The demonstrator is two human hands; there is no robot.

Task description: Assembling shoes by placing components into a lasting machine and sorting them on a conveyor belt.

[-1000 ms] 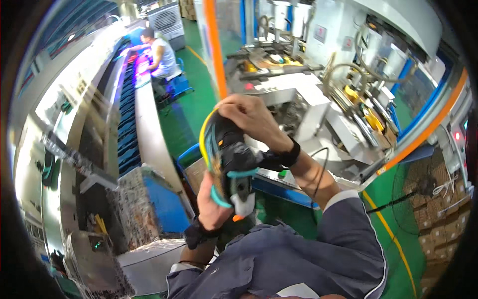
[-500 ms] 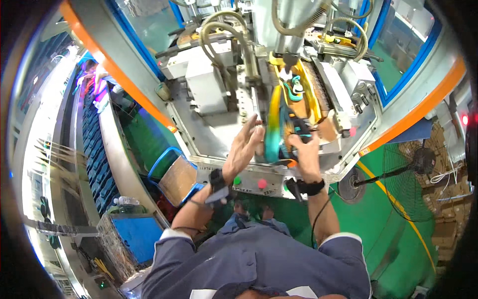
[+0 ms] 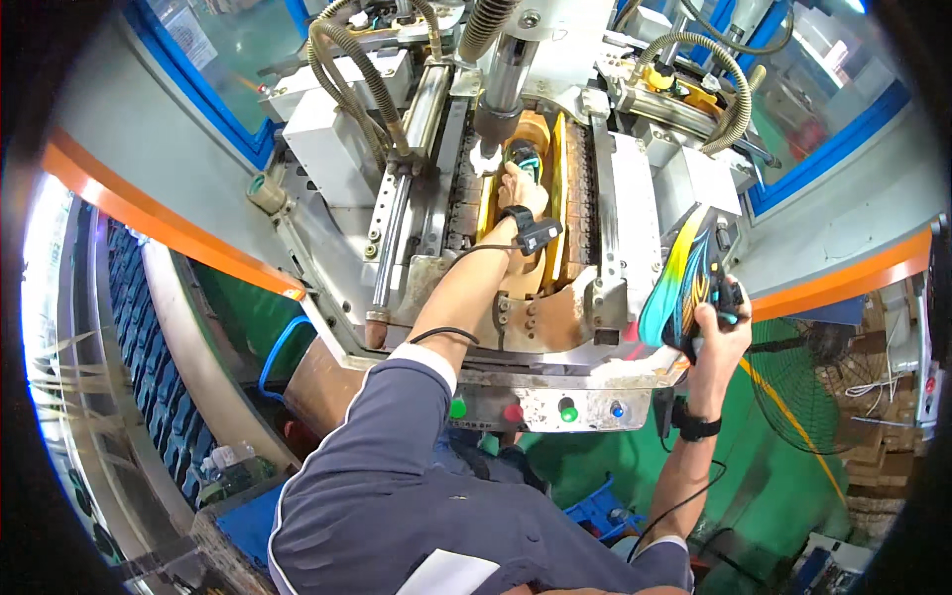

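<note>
My right hand (image 3: 722, 332), at the right edge of the machine, grips a shoe (image 3: 686, 283) by its black upper. The shoe's sole side fades from yellow to teal, and it is held tilted outside the mould. My left arm stretches forward into the machine. There my left hand (image 3: 523, 190) closes on a black and teal shoe part (image 3: 524, 157) inside the yellow-lined mould (image 3: 557, 203). Part of it is hidden by the hand. A metal press rod (image 3: 504, 84) stands just beyond and left of that hand.
White machine blocks (image 3: 327, 134) and ribbed hoses (image 3: 362, 74) flank the mould. Coloured buttons (image 3: 568, 412) line the front panel. A floor fan (image 3: 808, 367) stands at the right. On the left are a conveyor (image 3: 169, 342) and a chair (image 3: 322, 382).
My right hand has carried the shoe to the right, away from the mould. My left hand has left its place beside the shoe and reached forward to the part in the mould. The view has shifted.
</note>
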